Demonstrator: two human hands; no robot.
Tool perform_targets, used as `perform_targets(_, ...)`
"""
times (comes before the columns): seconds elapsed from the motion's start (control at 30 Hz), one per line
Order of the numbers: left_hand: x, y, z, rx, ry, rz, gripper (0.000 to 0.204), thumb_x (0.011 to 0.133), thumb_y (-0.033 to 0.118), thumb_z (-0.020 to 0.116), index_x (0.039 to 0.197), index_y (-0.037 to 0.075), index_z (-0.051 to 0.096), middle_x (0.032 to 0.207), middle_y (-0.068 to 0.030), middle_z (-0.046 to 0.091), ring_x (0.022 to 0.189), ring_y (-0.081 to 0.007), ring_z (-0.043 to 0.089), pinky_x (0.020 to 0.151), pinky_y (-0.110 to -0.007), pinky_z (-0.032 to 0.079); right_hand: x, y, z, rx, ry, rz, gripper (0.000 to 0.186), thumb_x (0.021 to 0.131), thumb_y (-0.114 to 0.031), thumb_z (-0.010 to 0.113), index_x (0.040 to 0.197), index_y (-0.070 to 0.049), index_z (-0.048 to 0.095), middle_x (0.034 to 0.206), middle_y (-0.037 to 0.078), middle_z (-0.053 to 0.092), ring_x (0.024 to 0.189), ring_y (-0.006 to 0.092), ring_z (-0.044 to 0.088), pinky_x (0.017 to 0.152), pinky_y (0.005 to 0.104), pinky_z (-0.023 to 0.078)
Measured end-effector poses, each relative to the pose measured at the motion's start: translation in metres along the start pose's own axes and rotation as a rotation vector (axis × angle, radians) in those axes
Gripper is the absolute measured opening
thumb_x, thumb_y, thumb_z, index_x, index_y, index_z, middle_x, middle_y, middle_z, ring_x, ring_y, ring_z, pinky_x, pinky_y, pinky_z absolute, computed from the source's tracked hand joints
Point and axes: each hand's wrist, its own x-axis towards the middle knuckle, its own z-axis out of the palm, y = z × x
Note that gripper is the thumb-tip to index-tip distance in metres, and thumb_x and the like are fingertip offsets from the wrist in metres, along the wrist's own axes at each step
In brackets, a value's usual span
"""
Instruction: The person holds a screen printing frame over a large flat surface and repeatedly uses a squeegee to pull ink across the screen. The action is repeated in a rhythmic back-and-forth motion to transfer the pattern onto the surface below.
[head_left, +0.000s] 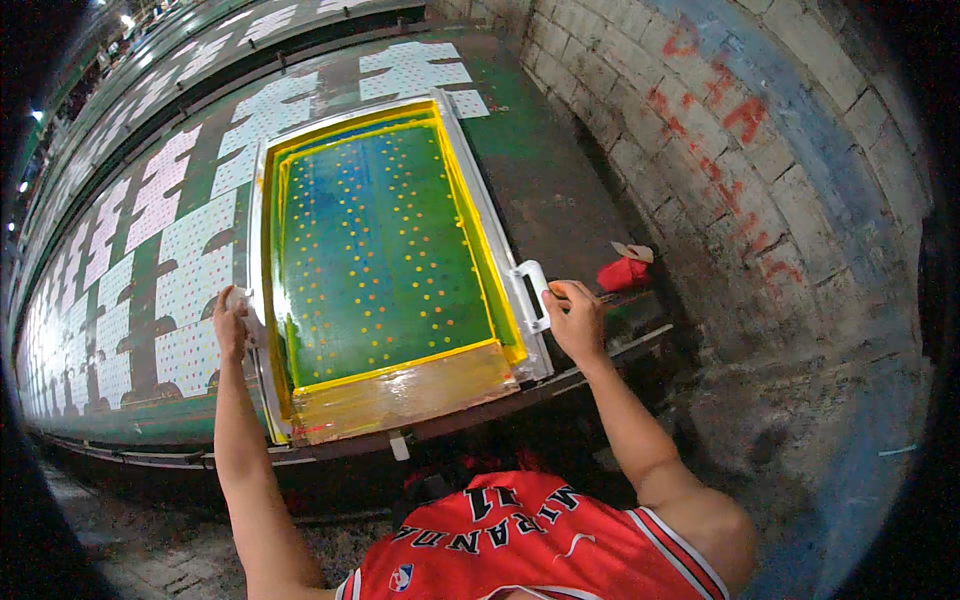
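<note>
A screen printing frame point(478, 210) lies tilted across the long table in front of me. Its green mesh point(375, 260) carries rows of small yellow and orange dots. Yellow smears line the inner edges, and a wet brownish strip point(400, 395) runs along the near end. My left hand point(231, 322) is closed around a whitish handle point(240, 298) on the frame's left side. On the other side, my right hand point(576, 322) has its fingers curled at a white loop handle point(533, 296). Both forearms reach up from below.
Dotted white fabric pieces point(195, 290) lie on the table point(535, 200) left of and beyond the frame, with pinkish ones point(160, 190) farther left. A red cloth-like item point(623, 274) sits at the right corner. A block wall point(700, 150) stands at right.
</note>
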Motion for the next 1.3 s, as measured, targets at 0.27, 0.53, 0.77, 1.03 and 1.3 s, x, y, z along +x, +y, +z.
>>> perform_targets(0.27,-0.006,0.008,-0.005,-0.117,-0.024,-0.029,0.050,0.089,0.010,0.056,0.139,0.012,0.056,0.080,-0.0062,0.061,0.047,-0.0117,0.046,0.040,-0.027,0.037,-0.006,0.035,0.035,0.125,-0.124,0.284,0.047,0.088,-0.020,0.075,0.126,0.003,0.058,0.116,0.018,0.066,0.098,0.0245,0.068,0.083,0.0364,0.054)
perform_targets(0.53,-0.008,0.007,-0.004,-0.039,0.067,0.024,0.053,0.089,0.009,0.055,0.142,0.012,0.056,0.084,-0.0098,0.064,0.045,-0.0130,0.045,0.040,-0.029,0.038,0.014,0.037,0.046,0.413,-0.313,0.594,0.026,0.100,-0.028,0.061,0.099,-0.003,0.061,0.076,0.002,0.062,0.055,0.0088,0.055,0.050,0.0265,0.045)
perform_targets(0.77,0.008,0.013,-0.014,0.056,0.057,-0.051,0.036,0.086,0.013,0.056,0.117,0.002,0.068,0.079,-0.0065,0.065,0.051,-0.0130,0.053,0.043,-0.029,0.039,0.016,0.045,0.055,0.210,-0.285,0.492,0.029,0.100,-0.032,0.062,0.088,-0.006,0.055,0.071,0.000,0.056,0.051,0.0078,0.051,0.046,0.0268,0.041)
perform_targets(1.03,0.008,0.050,-0.033,-0.007,0.033,0.076,0.024,0.089,0.012,0.058,0.108,-0.001,0.067,0.078,-0.0069,0.065,0.045,-0.0115,0.046,0.042,-0.030,0.035,0.007,0.015,0.025,0.509,-0.237,0.449,0.030,0.099,-0.034,0.064,0.092,-0.007,0.056,0.072,-0.002,0.053,0.053,0.0054,0.048,0.048,0.0243,0.039)
perform_targets(1.3,0.038,0.002,0.011,-0.133,-0.016,0.138,0.030,0.091,0.015,0.058,0.115,-0.002,0.067,0.075,-0.0058,0.064,0.044,-0.0095,0.045,0.041,-0.029,0.033,-0.028,0.004,0.036,0.425,-0.083,0.394,0.037,0.095,-0.043,0.066,0.094,-0.006,0.062,0.073,-0.002,0.055,0.059,0.0078,0.051,0.052,0.0262,0.040)
